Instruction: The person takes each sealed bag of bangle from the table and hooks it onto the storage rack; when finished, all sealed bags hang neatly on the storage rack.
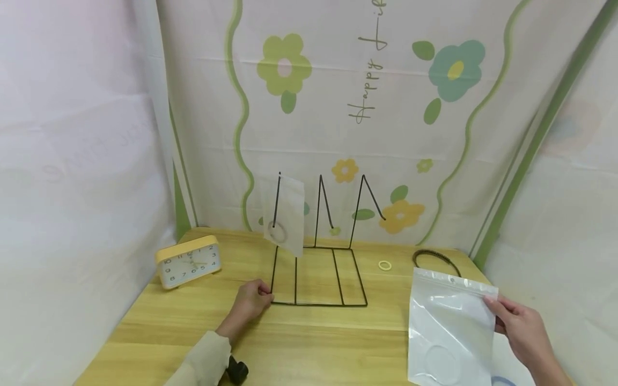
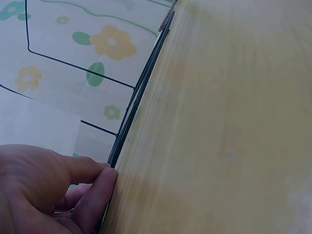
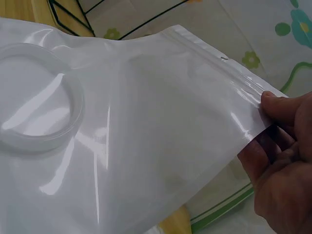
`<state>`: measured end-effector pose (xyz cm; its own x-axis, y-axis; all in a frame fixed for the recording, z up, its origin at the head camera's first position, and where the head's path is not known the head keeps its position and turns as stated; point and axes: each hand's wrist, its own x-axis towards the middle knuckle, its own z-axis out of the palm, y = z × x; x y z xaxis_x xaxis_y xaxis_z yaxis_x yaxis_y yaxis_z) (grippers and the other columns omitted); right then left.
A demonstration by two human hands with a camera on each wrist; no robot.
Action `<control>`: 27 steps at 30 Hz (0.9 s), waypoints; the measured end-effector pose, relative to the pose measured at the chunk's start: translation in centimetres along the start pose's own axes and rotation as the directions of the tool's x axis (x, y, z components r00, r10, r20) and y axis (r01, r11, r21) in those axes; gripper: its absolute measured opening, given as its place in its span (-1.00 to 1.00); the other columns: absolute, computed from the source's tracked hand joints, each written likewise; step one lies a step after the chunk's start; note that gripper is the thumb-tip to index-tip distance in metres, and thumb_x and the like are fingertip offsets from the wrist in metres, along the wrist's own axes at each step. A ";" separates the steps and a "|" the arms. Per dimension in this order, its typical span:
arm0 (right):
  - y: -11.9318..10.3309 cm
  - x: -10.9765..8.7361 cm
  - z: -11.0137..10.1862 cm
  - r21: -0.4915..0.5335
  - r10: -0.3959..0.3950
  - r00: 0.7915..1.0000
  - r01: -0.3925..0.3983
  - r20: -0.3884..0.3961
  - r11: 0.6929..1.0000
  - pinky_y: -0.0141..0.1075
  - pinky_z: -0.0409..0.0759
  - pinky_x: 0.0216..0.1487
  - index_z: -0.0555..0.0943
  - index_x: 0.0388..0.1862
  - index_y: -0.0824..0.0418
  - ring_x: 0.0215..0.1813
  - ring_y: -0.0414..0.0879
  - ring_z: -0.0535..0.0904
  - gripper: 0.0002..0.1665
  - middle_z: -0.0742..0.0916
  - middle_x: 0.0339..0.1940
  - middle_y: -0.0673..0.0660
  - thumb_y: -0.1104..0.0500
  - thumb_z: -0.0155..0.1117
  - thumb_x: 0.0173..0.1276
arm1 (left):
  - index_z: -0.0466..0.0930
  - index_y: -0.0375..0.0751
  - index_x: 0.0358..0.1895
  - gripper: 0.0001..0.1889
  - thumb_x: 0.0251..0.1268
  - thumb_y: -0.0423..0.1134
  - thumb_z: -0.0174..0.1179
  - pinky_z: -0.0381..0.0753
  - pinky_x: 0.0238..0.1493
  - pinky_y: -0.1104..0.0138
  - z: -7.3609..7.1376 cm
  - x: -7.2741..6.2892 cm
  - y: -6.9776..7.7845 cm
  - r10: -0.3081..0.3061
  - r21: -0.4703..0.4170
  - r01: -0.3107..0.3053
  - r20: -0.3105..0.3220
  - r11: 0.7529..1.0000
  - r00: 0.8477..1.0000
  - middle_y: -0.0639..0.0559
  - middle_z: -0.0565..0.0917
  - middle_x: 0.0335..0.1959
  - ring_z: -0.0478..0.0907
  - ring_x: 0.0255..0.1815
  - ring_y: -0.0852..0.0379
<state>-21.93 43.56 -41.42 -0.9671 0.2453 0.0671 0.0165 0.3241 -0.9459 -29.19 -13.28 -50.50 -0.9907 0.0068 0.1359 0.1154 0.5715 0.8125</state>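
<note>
A black wire rack (image 1: 318,305) with three upright hooks stands on the wooden table. Thumb and fingers of my left hand (image 1: 252,300) pinch its front left corner; the left wrist view shows the fingertips at the end of the black wire (image 2: 139,90). From the left hook hangs a white bag (image 1: 289,214) with a ring shape inside. At the right, my right hand (image 1: 523,329) pinches a white zip bag (image 1: 451,321) by its upper right corner. A round ring (image 3: 77,105) shows through that bag's lower part in the right wrist view.
A yellow alarm clock (image 1: 190,265) stands to the rack's left. To its right lie a small pale yellow ring (image 1: 384,261) and a dark brown band (image 1: 436,253), partly behind the held bag. A blue curved band (image 1: 504,380) shows at the bottom edge. Printed cloth hangs behind and at both sides.
</note>
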 end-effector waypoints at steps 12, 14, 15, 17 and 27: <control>-3.9 -1.7 3.8 0.470 -0.306 0.950 0.240 0.068 0.850 -0.33 0.67 -0.41 0.76 -0.25 0.16 -0.37 -0.20 0.73 -0.67 0.79 -0.34 -0.01 0.40 0.05 0.47 | 0.58 -0.28 -0.36 -0.89 0.13 -0.40 0.35 0.55 -0.43 0.35 0.2 0.1 -0.3 0.002 -0.008 -0.002 -0.006 1.000 1.000 0.05 0.60 -0.51 0.52 -0.50 0.18; -4.6 -2.0 4.4 0.482 -0.328 0.943 0.261 0.059 0.837 -0.35 0.66 -0.42 0.75 -0.25 0.20 -0.39 -0.23 0.71 -0.68 0.78 -0.35 -0.01 0.41 0.05 0.47 | 0.58 -0.27 -0.36 -0.89 0.13 -0.40 0.35 0.55 -0.43 0.35 0.2 0.1 -0.2 -0.004 -0.009 0.004 -0.008 1.000 1.000 0.05 0.59 -0.51 0.52 -0.50 0.19; -4.9 -2.1 4.6 0.492 -0.341 0.939 0.272 0.054 0.827 -0.36 0.65 -0.42 0.75 -0.25 0.22 -0.40 -0.23 0.70 -0.69 0.78 -0.36 0.00 0.41 0.05 0.47 | 0.58 -0.27 -0.36 -0.89 0.13 -0.40 0.35 0.55 -0.43 0.35 0.3 0.1 -0.2 -0.004 -0.009 0.004 -0.009 1.000 1.000 0.05 0.59 -0.51 0.52 -0.50 0.19; -5.6 -2.4 5.3 0.506 -0.370 0.928 0.302 0.035 0.808 -0.37 0.64 -0.43 0.74 -0.26 0.27 -0.43 -0.22 0.68 -0.69 0.77 -0.37 0.01 0.44 0.04 0.46 | 0.58 -0.27 -0.36 -0.89 0.13 -0.40 0.35 0.54 -0.43 0.35 0.3 0.2 -0.1 -0.001 -0.011 0.001 -0.009 1.000 1.000 0.06 0.59 -0.52 0.52 -0.50 0.19; -8.2 -1.8 8.6 0.384 -0.376 0.925 0.364 -0.045 0.849 -0.39 0.65 -0.44 0.76 -0.28 0.18 -0.42 -0.24 0.71 -0.76 0.78 -0.42 -0.03 0.38 0.17 0.42 | 0.58 -0.28 -0.36 -0.89 0.12 -0.40 0.35 0.53 -0.44 0.34 0.4 0.1 -0.2 0.006 0.002 -0.006 -0.007 1.000 1.000 0.06 0.60 -0.53 0.52 -0.52 0.19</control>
<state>-22.45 32.61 -36.46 -0.8897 0.1462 0.4325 -0.4353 0.0137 -0.9002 -29.38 -13.09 -50.82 -0.9894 0.0044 0.1450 0.1213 0.5729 0.8106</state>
